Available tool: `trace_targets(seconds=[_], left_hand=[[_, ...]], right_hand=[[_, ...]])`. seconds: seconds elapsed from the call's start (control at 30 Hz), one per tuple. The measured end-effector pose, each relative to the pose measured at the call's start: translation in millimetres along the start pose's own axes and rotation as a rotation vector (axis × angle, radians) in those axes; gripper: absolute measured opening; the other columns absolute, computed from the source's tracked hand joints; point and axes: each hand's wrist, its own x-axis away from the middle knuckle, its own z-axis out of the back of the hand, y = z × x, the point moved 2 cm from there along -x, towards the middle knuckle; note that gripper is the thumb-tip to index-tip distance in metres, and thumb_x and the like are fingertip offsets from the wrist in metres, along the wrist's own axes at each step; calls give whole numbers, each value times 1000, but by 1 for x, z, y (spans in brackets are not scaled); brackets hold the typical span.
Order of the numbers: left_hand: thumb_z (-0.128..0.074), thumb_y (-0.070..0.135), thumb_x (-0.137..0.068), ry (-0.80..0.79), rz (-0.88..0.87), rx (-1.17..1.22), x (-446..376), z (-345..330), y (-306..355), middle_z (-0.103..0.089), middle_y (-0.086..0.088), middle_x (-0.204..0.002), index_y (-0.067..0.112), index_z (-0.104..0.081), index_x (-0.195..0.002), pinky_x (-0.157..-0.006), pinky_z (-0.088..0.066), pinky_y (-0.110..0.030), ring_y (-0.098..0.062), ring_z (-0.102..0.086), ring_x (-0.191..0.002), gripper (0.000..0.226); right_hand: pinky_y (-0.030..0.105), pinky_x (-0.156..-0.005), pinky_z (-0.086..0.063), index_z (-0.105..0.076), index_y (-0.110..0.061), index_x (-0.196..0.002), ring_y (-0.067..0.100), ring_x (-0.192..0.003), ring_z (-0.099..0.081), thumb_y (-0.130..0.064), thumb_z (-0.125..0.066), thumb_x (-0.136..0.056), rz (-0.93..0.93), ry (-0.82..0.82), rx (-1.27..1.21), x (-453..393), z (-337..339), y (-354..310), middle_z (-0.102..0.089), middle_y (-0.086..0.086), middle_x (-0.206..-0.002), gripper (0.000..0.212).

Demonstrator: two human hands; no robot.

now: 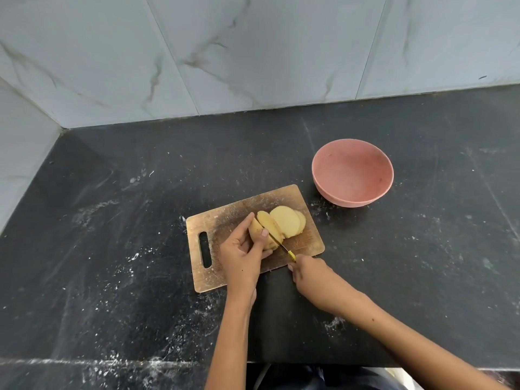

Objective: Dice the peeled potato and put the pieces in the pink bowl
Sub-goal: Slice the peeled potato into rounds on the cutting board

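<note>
On the wooden cutting board (225,220), the left hand (242,254) grips the uncut end of the peeled potato (271,228), whose long axis runs from that hand up and right, slices (287,220) leaning past its fingertips. The right hand (309,273) clenches a yellow-handled knife (284,247), its blade mostly buried in the potato. Beyond the right hand on the counter (112,220), the pink bowl (352,173) holds nothing.
</note>
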Motion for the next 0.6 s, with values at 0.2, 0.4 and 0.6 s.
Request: trace_targets(seconds=[0.2,0.4,0.6], left_hand=[[-79,16,-77,-124,-210,-335,-8,-5,1,-60,12,-122,34,-56,-118,-87,-55,-36,-7,-57,-117,51],[-89,12,-60,-118,-272,-384,-9,7,-5,-62,12,-120,30,-56,-118,-93,-50,-23,-2,-58,-113,69],[-87,16,-56,-89,-294,-303,-5,25,-1,-65,8,-118,21,-58,-121,-81,-53,-17,-5,-62,-110,72]], right_hand=[[17,-34,-30,-46,-15,-82,13,-42,-37,-31,-31,-102,-111,-143,-331,-1,11,6,-43,3,-59,30],[33,-68,-40,-35,-22,-71,25,-76,-49,-29,-35,-102,51,50,43,2,6,0,-50,6,-82,32],[34,-62,-36,-41,-18,-85,22,-71,-47,-34,-32,-102,141,118,71,9,0,-11,-47,1,-77,25]])
